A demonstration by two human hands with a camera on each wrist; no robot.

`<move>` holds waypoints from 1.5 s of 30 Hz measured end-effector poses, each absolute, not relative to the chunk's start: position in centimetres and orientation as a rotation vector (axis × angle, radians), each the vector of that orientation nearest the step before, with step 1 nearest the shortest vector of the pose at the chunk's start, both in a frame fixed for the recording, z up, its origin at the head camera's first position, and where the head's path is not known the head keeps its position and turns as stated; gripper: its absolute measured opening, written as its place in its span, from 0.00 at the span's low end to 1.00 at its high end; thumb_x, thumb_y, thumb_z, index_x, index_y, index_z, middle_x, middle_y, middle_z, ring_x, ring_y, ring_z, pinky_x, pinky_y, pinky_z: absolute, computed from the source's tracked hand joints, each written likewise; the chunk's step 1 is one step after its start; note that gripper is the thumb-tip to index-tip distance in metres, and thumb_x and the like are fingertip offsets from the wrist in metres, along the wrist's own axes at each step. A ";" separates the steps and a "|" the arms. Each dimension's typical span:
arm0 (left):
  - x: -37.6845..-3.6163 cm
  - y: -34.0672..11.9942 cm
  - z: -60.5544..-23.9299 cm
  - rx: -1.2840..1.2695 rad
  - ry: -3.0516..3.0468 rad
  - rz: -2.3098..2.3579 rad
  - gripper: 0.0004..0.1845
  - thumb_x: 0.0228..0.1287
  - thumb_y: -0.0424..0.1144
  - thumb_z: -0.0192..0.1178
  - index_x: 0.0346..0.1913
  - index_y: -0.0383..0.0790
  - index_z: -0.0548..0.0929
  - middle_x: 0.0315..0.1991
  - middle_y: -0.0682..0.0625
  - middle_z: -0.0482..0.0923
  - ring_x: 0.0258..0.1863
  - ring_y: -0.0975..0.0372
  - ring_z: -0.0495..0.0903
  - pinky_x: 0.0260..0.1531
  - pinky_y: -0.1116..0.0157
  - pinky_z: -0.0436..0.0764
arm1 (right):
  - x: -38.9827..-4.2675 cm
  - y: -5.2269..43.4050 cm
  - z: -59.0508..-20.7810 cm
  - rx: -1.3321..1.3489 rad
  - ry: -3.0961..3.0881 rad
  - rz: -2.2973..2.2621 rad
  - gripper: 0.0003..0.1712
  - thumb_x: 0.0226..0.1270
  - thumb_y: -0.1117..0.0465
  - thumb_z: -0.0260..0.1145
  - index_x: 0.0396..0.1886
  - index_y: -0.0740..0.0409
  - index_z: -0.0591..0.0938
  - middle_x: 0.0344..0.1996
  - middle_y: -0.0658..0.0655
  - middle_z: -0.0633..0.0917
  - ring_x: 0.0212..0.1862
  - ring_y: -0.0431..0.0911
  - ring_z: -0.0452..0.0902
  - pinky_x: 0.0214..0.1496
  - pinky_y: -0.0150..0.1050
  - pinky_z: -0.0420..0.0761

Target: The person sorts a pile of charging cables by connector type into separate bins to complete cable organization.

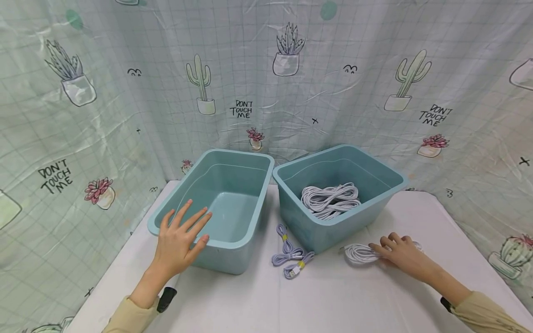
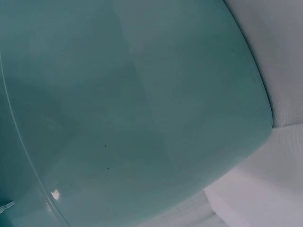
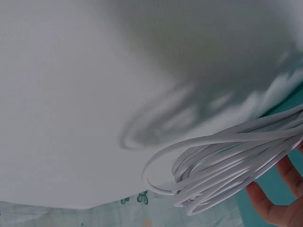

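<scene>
My right hand (image 1: 399,254) grips a coiled white cable (image 1: 361,254) in front of the right-hand bin. In the right wrist view, the cable's loops (image 3: 227,165) stretch out from the fingers (image 3: 289,176), with a shadow on the cloth behind them. My left hand (image 1: 176,243) has its fingers spread and holds nothing; it overlaps the near left rim of the left blue-green bin (image 1: 266,185). Only the bin's smooth wall (image 2: 189,94) fills most of the left wrist view, and the hand is out of that picture.
Several coiled white cables (image 1: 331,199) lie inside the right blue-green bin (image 1: 385,187). Small lilac cables with yellow ties, one a USB cable (image 1: 293,271), lie on the white tabletop (image 1: 291,310) between the bins. A printed curtain (image 1: 237,55) hangs behind and at both sides.
</scene>
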State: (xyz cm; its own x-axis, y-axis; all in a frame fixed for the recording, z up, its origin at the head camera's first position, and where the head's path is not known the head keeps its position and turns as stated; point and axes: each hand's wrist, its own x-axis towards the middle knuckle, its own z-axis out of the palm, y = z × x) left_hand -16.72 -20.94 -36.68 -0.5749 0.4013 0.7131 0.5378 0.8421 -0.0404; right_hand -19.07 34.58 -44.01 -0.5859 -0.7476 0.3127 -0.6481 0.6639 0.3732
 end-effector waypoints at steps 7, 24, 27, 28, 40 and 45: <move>-16.6 -21.0 -36.7 -0.679 -2.257 -0.236 0.32 0.66 0.61 0.28 0.55 0.46 0.76 0.54 0.46 0.76 0.64 0.48 0.61 0.53 0.38 0.58 | -19.1 34.7 -42.8 1.106 -2.352 -0.284 0.33 0.68 0.41 0.21 0.43 0.44 0.73 0.31 0.49 0.73 0.33 0.45 0.67 0.23 0.40 0.69; -16.8 -20.9 -36.8 -0.683 -2.237 -0.232 0.32 0.66 0.61 0.29 0.54 0.46 0.76 0.53 0.47 0.77 0.64 0.49 0.61 0.52 0.39 0.59 | -18.9 35.4 -37.8 1.075 -2.268 -0.310 0.32 0.67 0.39 0.21 0.43 0.44 0.71 0.31 0.52 0.75 0.33 0.48 0.69 0.23 0.46 0.72; -16.8 -20.9 -36.8 -0.683 -2.246 -0.230 0.32 0.66 0.61 0.28 0.54 0.46 0.76 0.53 0.47 0.77 0.63 0.49 0.61 0.53 0.39 0.58 | -19.0 35.6 -36.7 1.065 -2.239 -0.306 0.31 0.67 0.38 0.21 0.42 0.43 0.71 0.31 0.52 0.75 0.33 0.48 0.68 0.23 0.47 0.72; -16.8 -20.9 -36.8 -0.683 -2.248 -0.229 0.32 0.66 0.61 0.28 0.54 0.46 0.76 0.53 0.47 0.77 0.63 0.48 0.62 0.53 0.39 0.58 | -19.1 35.7 -36.4 1.065 -2.221 -0.306 0.31 0.67 0.39 0.22 0.42 0.43 0.71 0.31 0.52 0.75 0.33 0.49 0.68 0.22 0.47 0.72; -16.8 -20.9 -36.8 -0.686 -2.235 -0.232 0.32 0.66 0.61 0.29 0.54 0.46 0.76 0.52 0.47 0.77 0.64 0.49 0.61 0.52 0.39 0.58 | -20.1 36.2 -32.3 1.051 -2.080 -0.298 0.28 0.70 0.40 0.28 0.41 0.45 0.74 0.28 0.51 0.74 0.31 0.50 0.69 0.20 0.49 0.68; -16.7 -20.9 -36.7 -0.680 -2.252 -0.228 0.33 0.66 0.61 0.28 0.54 0.46 0.76 0.53 0.47 0.77 0.64 0.49 0.61 0.53 0.39 0.58 | -20.3 35.9 -30.5 1.050 -2.055 -0.304 0.28 0.70 0.40 0.29 0.42 0.45 0.75 0.28 0.51 0.74 0.31 0.50 0.69 0.19 0.50 0.70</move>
State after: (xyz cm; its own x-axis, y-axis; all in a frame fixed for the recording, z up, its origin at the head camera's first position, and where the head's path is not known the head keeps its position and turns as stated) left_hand -16.71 -20.94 -36.72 -0.5707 0.4015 0.7163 0.5370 0.8424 -0.0444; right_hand -20.30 35.94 -30.48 -0.3438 -0.7664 0.5426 -0.5766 0.6283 0.5222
